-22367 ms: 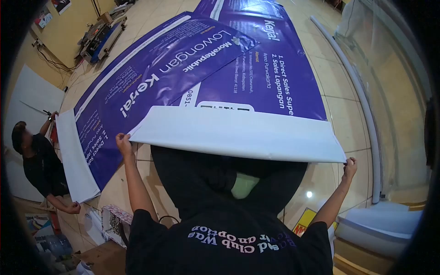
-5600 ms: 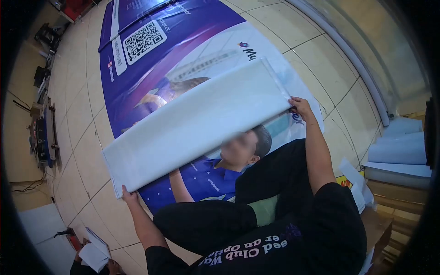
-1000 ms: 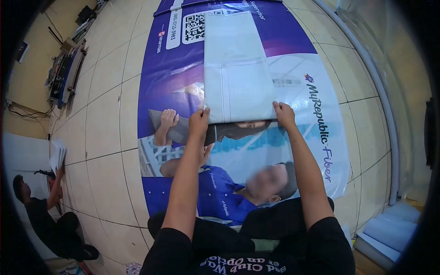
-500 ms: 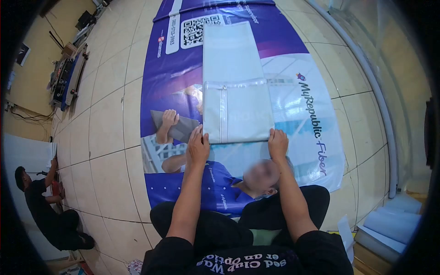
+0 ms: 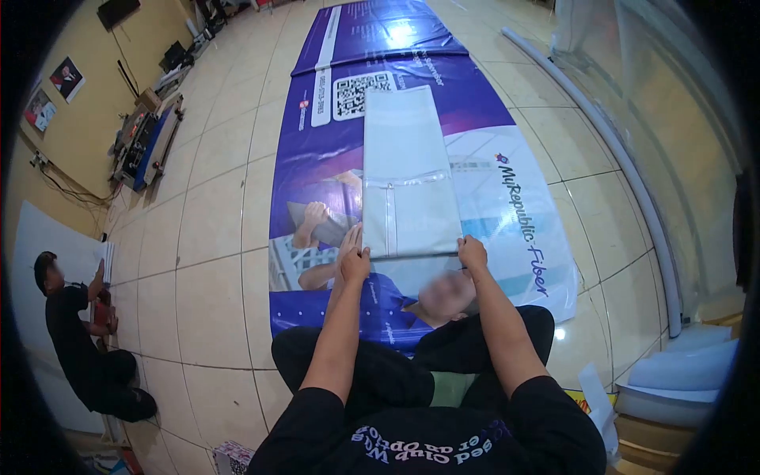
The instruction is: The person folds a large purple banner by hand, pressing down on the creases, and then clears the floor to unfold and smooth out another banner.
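A folded white sheet (image 5: 412, 158), long and narrow, lies on a large printed banner (image 5: 514, 277) spread over the floor. Across the sheet runs a clear strip, and another goes down its near part. At the sheet's near left corner, my left hand (image 5: 354, 261) is closed with the thumb on the edge. My right hand (image 5: 473, 252) pinches the near right corner. Both arms reach forward over my crossed legs.
Another person (image 5: 87, 340) sits on the floor at the left beside white sheets. A long machine (image 5: 146, 142) stands by the left wall. A grey pipe (image 5: 609, 142) runs along the right. Rolls of material (image 5: 681, 372) lie at the lower right.
The view has tilted up, showing more of the banner's far end. Both hands stay at the sheet's near corners; my left hand's fingers have shifted slightly around its corner.
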